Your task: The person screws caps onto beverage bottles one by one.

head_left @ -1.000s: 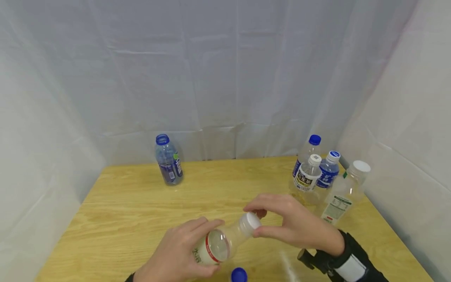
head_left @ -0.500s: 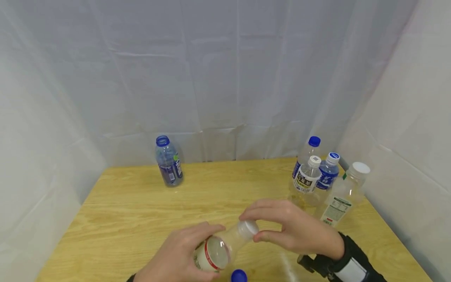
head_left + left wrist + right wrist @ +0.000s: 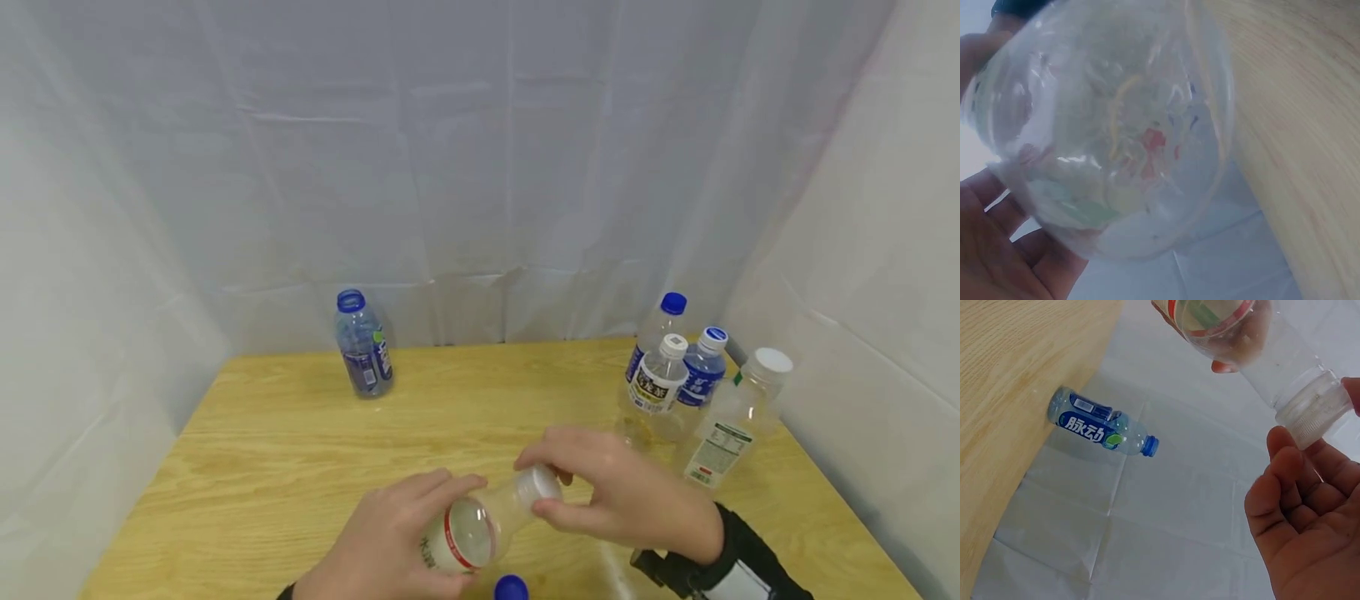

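Observation:
My left hand (image 3: 397, 542) grips a clear plastic bottle (image 3: 480, 525) around its label, which has a red band. The bottle is tilted, its neck toward the right. At that end my right hand (image 3: 600, 483) pinches the white cap (image 3: 538, 482) between thumb and fingers. In the right wrist view the ribbed cap (image 3: 1313, 409) sits on the bottle's neck, with the fingers curled against it. The left wrist view shows the bottle's clear base (image 3: 1147, 144) close up, with left fingers (image 3: 1041, 256) around its side. Just below the bottle, a blue cap (image 3: 512, 587) shows at the frame's bottom edge.
A blue-tinted bottle without a cap (image 3: 363, 350) stands at the back left of the wooden table (image 3: 285, 467). Several capped bottles, including one with a white label (image 3: 658, 379) and a tall clear one (image 3: 735, 425), are grouped at the right. White sheeting (image 3: 465, 167) surrounds the table.
Both hands stay on the bottle, which has dipped slightly. The right fingers have shifted around the cap. The standing bottles have kept their places.

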{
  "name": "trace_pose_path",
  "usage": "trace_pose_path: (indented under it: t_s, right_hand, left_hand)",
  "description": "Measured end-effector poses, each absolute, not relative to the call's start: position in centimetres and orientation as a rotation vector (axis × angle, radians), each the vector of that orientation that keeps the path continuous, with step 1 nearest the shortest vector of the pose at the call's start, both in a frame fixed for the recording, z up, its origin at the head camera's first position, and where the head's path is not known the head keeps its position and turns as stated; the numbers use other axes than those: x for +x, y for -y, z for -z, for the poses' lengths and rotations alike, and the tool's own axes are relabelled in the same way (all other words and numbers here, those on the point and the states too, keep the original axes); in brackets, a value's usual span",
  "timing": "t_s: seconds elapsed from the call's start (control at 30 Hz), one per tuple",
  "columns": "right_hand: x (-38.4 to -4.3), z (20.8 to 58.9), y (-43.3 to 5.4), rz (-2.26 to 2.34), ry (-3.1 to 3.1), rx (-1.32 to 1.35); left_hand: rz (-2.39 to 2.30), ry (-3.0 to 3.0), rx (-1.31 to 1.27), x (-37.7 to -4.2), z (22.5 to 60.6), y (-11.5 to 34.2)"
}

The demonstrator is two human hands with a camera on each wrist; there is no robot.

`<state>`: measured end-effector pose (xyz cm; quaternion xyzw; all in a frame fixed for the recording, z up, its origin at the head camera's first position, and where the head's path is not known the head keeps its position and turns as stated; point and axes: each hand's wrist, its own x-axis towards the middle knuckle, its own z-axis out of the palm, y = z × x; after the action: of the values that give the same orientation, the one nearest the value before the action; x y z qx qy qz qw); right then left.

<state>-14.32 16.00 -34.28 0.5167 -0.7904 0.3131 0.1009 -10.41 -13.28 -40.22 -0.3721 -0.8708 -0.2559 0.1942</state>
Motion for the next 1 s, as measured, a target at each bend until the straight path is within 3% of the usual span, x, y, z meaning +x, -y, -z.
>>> trace_pose_path:
  t_s: [0.53, 1.0]
  right_hand:
    - [-14.2, 35.8, -14.9, -0.906, 2.235, 1.258]
    - [-13.9, 35.0, -17.1, -0.901, 2.285, 1.457]
  left_hand:
    - [0.513, 2.385, -0.931, -10.3, 40.1, 12.3]
    - [0.525, 2.466, -0.941, -10.5, 40.2, 12.4]
